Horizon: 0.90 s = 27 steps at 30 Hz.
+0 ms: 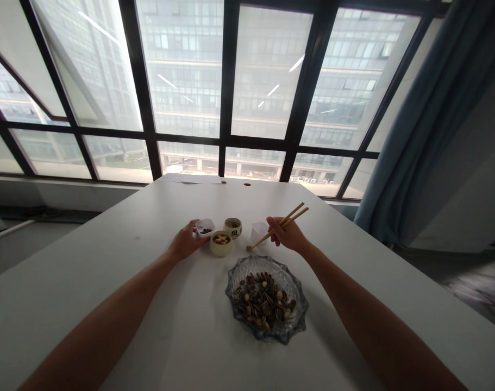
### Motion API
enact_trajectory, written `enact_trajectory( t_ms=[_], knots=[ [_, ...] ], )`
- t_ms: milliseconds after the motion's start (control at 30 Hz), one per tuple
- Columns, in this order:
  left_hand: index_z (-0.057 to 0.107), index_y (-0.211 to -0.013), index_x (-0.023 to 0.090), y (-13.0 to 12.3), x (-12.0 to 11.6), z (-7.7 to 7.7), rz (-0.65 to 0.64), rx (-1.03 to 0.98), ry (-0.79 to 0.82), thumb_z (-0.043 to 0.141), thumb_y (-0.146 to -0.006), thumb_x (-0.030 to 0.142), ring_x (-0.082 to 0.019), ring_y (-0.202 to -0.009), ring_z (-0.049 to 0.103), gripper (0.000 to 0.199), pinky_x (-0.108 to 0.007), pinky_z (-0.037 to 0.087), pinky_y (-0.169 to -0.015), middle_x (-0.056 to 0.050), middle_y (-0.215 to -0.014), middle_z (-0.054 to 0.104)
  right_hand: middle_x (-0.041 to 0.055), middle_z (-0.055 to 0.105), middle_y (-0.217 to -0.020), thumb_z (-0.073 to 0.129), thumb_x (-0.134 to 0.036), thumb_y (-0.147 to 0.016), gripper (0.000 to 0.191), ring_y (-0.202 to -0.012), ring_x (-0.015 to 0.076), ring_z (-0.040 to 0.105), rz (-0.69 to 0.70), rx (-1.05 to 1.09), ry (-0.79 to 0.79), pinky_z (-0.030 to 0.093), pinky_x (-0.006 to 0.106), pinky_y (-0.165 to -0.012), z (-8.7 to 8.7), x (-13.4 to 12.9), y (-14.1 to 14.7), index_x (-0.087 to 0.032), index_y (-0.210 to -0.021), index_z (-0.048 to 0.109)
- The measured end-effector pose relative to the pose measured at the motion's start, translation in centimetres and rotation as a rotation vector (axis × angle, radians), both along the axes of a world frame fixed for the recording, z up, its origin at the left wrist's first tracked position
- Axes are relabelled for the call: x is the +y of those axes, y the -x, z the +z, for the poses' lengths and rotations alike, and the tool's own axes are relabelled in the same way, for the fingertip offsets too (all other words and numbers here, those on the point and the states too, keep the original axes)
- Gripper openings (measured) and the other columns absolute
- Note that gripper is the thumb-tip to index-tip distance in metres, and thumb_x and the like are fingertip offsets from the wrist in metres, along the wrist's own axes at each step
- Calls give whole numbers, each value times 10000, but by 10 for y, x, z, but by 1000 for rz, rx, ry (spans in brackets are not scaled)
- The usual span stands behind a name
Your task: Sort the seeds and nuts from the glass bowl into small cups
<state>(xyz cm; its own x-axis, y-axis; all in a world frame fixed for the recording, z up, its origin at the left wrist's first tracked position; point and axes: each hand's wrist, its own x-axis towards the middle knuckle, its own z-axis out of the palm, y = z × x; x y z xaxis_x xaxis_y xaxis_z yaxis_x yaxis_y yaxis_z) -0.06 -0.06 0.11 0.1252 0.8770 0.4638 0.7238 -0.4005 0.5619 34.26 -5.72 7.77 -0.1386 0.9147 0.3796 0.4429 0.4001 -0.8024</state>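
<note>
My left hand [186, 240] is closed round the side of a small white cup [205, 224] with dark pieces inside. Right beside it stand a cream cup [220, 250] of pale nuts and a second cream cup [236, 231] with a dark mark. My right hand [286, 234] grips a pair of wooden chopsticks [293, 214], whose tips meet at a small brown piece [249, 248] low over the table. Behind the chopsticks is a translucent cup [257, 231]. Nearer to me, a scalloped glass bowl [288, 331] holds striped seeds and several round pale nuts.
The white table [182, 331] reaches toward large dark-framed windows. Papers [190, 178] and a dark round spot [247, 184] are at its far end. A blue curtain [410, 119] hangs at the right.
</note>
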Motion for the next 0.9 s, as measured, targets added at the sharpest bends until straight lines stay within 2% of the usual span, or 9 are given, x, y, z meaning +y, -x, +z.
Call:
enact_trajectory(
  t_ms=[233, 500, 700, 900],
  knots=[
    [493, -1309, 210, 1, 2, -3, -3, -1, 0, 701, -740, 514, -268, -990, 684, 677, -394, 559, -828, -114, -1095, 702, 9, 579, -445, 494, -777, -812, 644, -318, 92, 497, -51, 29, -30, 359, 184, -315, -1, 1, 0, -164, -638, 587],
    [499, -1302, 205, 1, 3, -4, -16, -13, -25, 710, -732, 502, -262, -963, 685, 677, -391, 558, -821, -115, -1088, 703, 12, 596, -467, 509, -753, -824, 622, -339, 96, 519, -19, 12, -13, 380, 188, -335, -10, 6, 3, -160, -655, 591],
    [487, -1316, 186, 1, 1, -2, -3, 3, 2, 702, -744, 513, -263, -959, 685, 692, -389, 557, -807, -127, -1078, 700, 5, 584, -460, 497, -760, -824, 622, -338, 95, 510, -4, 0, -36, 374, 188, -331, -8, 2, 5, -168, -655, 583],
    [495, -1304, 230, 1, 1, -3, 8, 4, -12, 705, -735, 514, -250, -939, 695, 669, -374, 558, -801, -95, -1044, 708, 7, 584, -448, 502, -787, -797, 642, -330, 98, 506, -15, 21, -42, 368, 193, -324, -6, -1, 7, -170, -639, 581]
  ],
)
